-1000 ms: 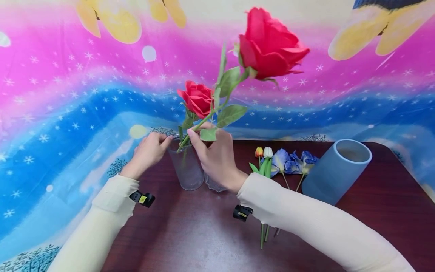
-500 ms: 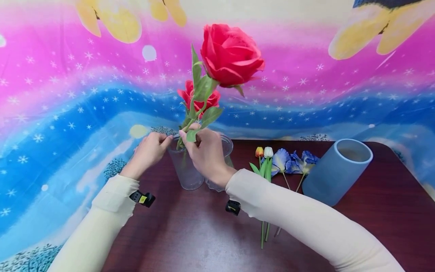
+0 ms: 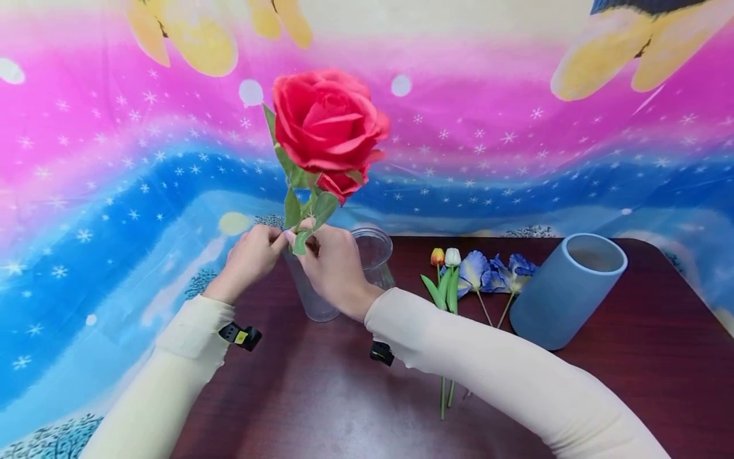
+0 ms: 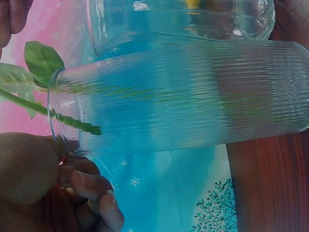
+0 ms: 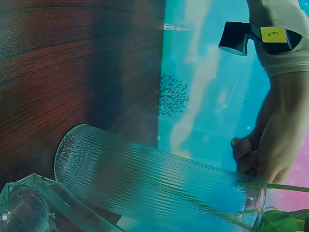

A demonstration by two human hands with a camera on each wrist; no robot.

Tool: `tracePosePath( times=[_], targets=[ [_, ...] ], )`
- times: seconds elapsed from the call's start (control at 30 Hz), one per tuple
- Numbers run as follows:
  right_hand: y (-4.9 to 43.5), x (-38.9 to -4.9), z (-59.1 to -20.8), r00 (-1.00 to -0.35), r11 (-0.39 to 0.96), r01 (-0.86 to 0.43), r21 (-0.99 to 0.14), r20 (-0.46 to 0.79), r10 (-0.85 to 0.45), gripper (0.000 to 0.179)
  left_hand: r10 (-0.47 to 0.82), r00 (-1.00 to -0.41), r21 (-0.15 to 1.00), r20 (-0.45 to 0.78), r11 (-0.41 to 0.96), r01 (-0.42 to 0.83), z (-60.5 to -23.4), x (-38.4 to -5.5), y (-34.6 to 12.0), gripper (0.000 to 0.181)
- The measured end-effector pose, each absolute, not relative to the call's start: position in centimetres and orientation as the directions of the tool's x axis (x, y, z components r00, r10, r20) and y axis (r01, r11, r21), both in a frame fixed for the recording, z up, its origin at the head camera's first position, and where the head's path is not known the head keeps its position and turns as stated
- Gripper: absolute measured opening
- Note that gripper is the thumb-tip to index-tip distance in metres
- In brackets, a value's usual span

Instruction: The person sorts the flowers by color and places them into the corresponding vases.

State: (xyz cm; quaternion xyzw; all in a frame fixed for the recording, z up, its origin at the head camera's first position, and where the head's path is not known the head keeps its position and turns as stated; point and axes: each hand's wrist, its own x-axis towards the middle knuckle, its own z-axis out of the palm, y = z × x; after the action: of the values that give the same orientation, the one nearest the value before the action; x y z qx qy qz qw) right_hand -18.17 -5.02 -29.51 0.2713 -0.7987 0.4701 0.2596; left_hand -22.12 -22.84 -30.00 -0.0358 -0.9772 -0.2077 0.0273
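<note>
My left hand [image 3: 249, 261] pinches the rim of a ribbed clear glass vase [image 4: 169, 96], which stands upright on the table. In my right hand [image 3: 338, 264] is the stem of a large red rose [image 3: 329, 124], gripped over the vase's mouth. The left wrist view shows the cut end of a green stem [image 4: 72, 121] just inside the rim. Another stem runs far down inside the glass. Behind the large bloom, a smaller red rose [image 3: 344, 185] is partly hidden. The vase's mouth is mostly covered by my hands in the head view.
A second clear glass vase [image 3: 369, 255] stands just right of the ribbed one. Farther right lie two tulips [image 3: 446, 280], orange and white, and blue irises [image 3: 493, 274]. A blue-grey cylindrical vase [image 3: 564, 296] stands at the right of the dark wooden table [image 3: 275, 395].
My right hand has moved left and slightly down with the large rose, and the stem has become more upright over the ribbed vase. My left hand has stayed at the rim.
</note>
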Motion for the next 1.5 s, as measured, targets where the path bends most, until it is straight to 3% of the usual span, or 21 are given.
tracePosePath(
  times=[0.2, 0.4, 0.6, 0.87, 1.5],
  targets=[
    [-5.4, -19.0, -30.2, -0.735, 0.387, -0.669, -0.634, 0.641, -0.222, 0.017, 0.058, -0.995, 0.404, 0.078, 0.911, 0.085, -30.1, -22.2, -22.9, 0.046],
    [-5.3, -20.2, -30.5, -0.813, 0.424, -0.577, -0.698, 0.542, -0.213, 0.024, 0.068, -0.994, 0.417, 0.086, 0.903, 0.098, -30.1, -22.1, -22.8, 0.049],
    [-5.2, -20.8, -30.6, -0.867, 0.472, -0.495, -0.729, 0.449, -0.216, 0.019, 0.064, -0.993, 0.412, 0.096, 0.906, 0.099, -30.2, -22.1, -22.7, 0.05],
    [-5.6, -21.1, -31.0, -0.897, 0.649, -0.437, -0.623, 0.358, -0.26, 0.018, 0.071, -0.993, 0.417, 0.09, 0.903, 0.102, -30.2, -22.1, -22.8, 0.047],
    [-5.8, -21.1, -30.6, -0.897, 0.72, -0.437, -0.539, 0.319, -0.306, 0.017, 0.044, -0.996, 0.401, 0.072, 0.913, 0.069, -29.9, -21.9, -22.9, 0.047]
  ],
)
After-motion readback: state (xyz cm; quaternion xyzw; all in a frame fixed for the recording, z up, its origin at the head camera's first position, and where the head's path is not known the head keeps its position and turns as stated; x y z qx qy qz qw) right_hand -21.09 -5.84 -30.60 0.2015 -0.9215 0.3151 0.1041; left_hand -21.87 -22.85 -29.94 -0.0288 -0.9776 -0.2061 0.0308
